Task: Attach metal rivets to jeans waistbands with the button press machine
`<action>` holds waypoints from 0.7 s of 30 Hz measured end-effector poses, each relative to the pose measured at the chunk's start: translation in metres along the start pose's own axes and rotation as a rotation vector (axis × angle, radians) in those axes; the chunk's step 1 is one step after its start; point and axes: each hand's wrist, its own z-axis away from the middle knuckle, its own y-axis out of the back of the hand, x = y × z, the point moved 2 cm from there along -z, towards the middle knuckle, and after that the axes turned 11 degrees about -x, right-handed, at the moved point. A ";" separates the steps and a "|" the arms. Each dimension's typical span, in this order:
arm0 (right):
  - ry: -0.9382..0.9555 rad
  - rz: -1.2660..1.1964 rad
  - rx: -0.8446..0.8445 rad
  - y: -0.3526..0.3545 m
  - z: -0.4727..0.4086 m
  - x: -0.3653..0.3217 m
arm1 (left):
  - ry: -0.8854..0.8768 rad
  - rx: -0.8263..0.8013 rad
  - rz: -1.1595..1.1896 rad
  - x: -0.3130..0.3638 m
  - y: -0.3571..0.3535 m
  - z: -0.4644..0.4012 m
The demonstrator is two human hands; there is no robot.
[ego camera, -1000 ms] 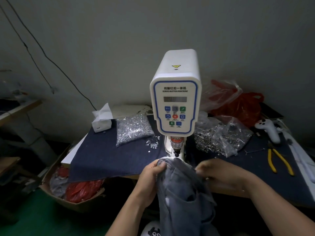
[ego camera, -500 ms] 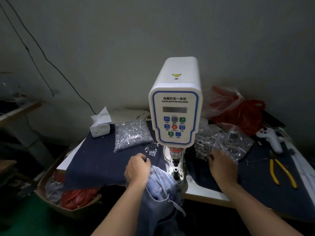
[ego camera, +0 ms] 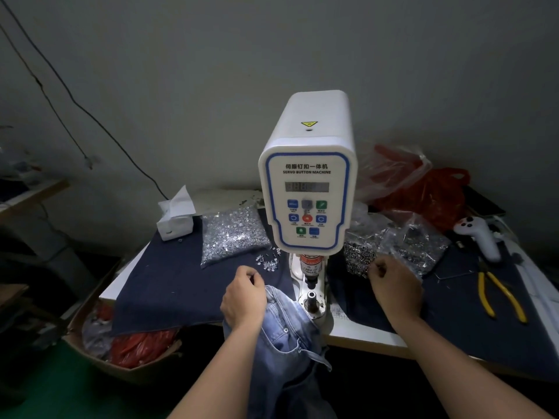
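At six o'clock below the button press machine point(ego camera: 308, 189), soft, floppy jeans point(ego camera: 284, 334) drape off the counter point(ego camera: 363, 337); my left hand point(ego camera: 244, 297) and right hand point(ego camera: 394, 285) look curled, contents hidden; I'd pinch the stiffer waistband.

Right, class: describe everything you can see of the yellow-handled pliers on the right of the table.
The pliers lie flat on the dark blue cloth at the table's right side, right of the right hand, which does not touch them. Two long yellow handles, seemingly plastic-coated, spread apart toward the viewer; the dark metal head points away, toward a white controller. Whether the jaws are closed is too small to tell.
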 end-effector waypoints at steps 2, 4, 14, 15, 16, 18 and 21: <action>-0.018 -0.103 0.015 0.004 0.002 0.000 | -0.017 -0.011 0.013 -0.002 0.000 0.000; -0.020 -0.242 0.008 0.009 0.004 -0.005 | -0.039 -0.021 0.027 -0.004 0.001 0.001; -0.290 -1.101 -0.575 0.000 0.041 -0.053 | -0.085 -0.033 0.041 -0.010 -0.001 0.000; -0.293 -1.099 -0.598 -0.003 0.045 -0.054 | -0.085 -0.036 0.038 -0.010 -0.001 0.000; -0.287 -1.091 -0.612 -0.005 0.047 -0.055 | -0.087 -0.039 0.036 -0.011 -0.001 -0.001; -0.270 -1.065 -0.613 -0.009 0.048 -0.057 | -0.089 -0.044 0.037 -0.011 -0.002 -0.002; -0.262 -0.985 -0.571 -0.015 0.045 -0.055 | -0.081 -0.046 0.041 -0.012 -0.001 -0.002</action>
